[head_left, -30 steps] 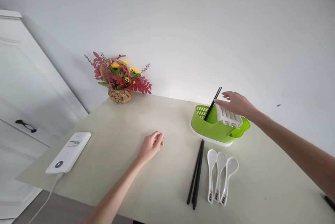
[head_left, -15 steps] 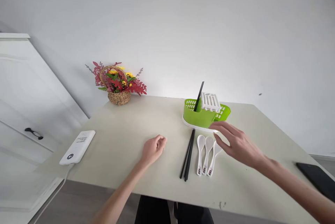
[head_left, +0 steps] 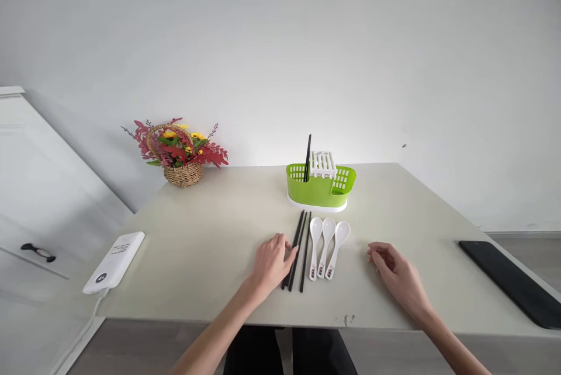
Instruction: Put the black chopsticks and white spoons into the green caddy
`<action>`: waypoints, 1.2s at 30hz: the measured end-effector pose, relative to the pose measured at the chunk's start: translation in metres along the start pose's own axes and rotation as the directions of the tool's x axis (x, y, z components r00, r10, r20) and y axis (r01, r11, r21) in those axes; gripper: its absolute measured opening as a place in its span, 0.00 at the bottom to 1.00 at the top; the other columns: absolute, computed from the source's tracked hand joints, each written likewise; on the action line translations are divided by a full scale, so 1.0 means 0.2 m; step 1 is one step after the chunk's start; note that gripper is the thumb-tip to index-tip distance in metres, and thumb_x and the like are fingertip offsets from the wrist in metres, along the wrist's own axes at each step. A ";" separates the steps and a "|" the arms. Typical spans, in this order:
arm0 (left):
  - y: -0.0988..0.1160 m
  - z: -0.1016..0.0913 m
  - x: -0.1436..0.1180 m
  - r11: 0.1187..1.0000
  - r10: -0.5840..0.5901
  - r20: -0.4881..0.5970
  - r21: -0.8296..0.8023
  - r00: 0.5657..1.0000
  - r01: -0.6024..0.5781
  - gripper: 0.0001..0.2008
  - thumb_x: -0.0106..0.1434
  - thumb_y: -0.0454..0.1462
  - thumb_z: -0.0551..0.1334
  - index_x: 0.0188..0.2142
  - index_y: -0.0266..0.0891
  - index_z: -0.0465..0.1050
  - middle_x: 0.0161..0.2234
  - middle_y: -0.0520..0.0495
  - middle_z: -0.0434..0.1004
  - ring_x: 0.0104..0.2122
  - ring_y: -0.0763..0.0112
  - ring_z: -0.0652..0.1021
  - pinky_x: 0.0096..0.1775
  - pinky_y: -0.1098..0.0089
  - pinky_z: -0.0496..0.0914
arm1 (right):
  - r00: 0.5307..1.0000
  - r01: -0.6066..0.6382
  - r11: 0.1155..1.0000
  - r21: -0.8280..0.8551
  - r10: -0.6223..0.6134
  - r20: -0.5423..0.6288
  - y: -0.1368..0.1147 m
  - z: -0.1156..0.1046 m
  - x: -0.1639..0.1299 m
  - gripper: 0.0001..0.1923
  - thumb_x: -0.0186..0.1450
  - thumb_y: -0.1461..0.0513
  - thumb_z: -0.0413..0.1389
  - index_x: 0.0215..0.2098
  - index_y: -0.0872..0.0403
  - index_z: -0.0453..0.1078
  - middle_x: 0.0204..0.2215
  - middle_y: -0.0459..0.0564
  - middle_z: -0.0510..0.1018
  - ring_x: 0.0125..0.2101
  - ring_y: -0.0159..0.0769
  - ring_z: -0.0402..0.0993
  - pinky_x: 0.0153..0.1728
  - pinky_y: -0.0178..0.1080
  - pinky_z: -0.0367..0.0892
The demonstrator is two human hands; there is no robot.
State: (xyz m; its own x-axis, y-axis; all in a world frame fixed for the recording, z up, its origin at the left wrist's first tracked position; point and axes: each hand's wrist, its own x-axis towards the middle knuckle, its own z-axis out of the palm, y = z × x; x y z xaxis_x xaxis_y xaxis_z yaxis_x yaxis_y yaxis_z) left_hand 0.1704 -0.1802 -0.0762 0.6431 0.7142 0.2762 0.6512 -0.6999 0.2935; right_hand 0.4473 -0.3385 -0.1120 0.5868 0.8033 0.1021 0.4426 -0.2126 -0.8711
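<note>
Black chopsticks (head_left: 304, 267) lie side by side on the table, a little fanned out. Over the leftmost of them is my left hand (head_left: 270, 264), its fingers curled and its thumb against the sticks. Three white spoons (head_left: 323, 246) lie just to their right, bowls pointing away from me. My right hand (head_left: 401, 278) rests on the table to the right of the spoons, loosely closed with nothing in it. Beyond the spoons stands a green utensil basket (head_left: 318, 191) with a white slatted top; black chopsticks (head_left: 308, 156) stand upright in its left compartment.
A wicker basket of flowers (head_left: 183, 175) stands at the table's back left. A white power bank (head_left: 114, 261) with a cable lies at the left edge, a black phone (head_left: 511, 278) at the right. A white cabinet (head_left: 48, 205) is beside the table, a wall behind.
My left hand has moved right onto the chopsticks, which are now more spread out. My right hand has drawn back from above the spoons to the table and its fingers have curled. The view has shifted.
</note>
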 end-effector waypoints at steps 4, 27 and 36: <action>0.01 -0.04 0.02 0.994 -0.051 0.079 0.096 0.996 0.043 0.06 0.72 0.39 0.57 0.40 0.40 0.70 0.38 0.43 0.79 0.34 0.61 0.81 0.33 0.67 0.68 | 1.000 0.004 1.000 0.018 -0.004 0.004 0.00 0.01 0.01 0.18 0.66 0.48 0.53 0.45 0.48 0.74 0.41 0.51 0.84 0.39 0.45 0.81 0.42 0.46 0.73; -0.10 -0.37 0.09 0.837 -0.027 0.005 -0.547 1.000 0.025 0.12 0.67 0.47 0.63 0.36 0.43 0.81 0.34 0.47 0.85 0.33 0.63 0.83 0.37 0.69 0.75 | 0.966 0.218 0.971 0.101 -0.229 0.119 -0.36 0.03 0.03 0.18 0.71 0.46 0.52 0.47 0.48 0.72 0.41 0.53 0.82 0.38 0.44 0.81 0.30 0.39 0.74; -0.06 -0.21 0.18 0.605 -0.006 -0.091 -0.793 0.996 -0.069 0.13 0.71 0.46 0.60 0.40 0.40 0.77 0.40 0.44 0.85 0.42 0.61 0.84 0.48 0.64 0.76 | 0.770 0.564 0.825 0.024 -0.536 0.346 -1.08 0.25 0.28 0.22 0.71 0.44 0.52 0.53 0.49 0.70 0.33 0.47 0.75 0.32 0.37 0.73 0.35 0.40 0.71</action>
State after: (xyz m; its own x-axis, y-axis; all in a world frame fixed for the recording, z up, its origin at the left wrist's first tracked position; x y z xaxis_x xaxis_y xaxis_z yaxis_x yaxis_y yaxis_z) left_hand 0.1687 -0.1456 -0.0318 0.6000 0.7162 0.3564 0.0305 -0.4657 0.8844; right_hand 0.3506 -0.2201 0.0577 -0.0204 0.9249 0.3796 0.6799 0.2912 -0.6731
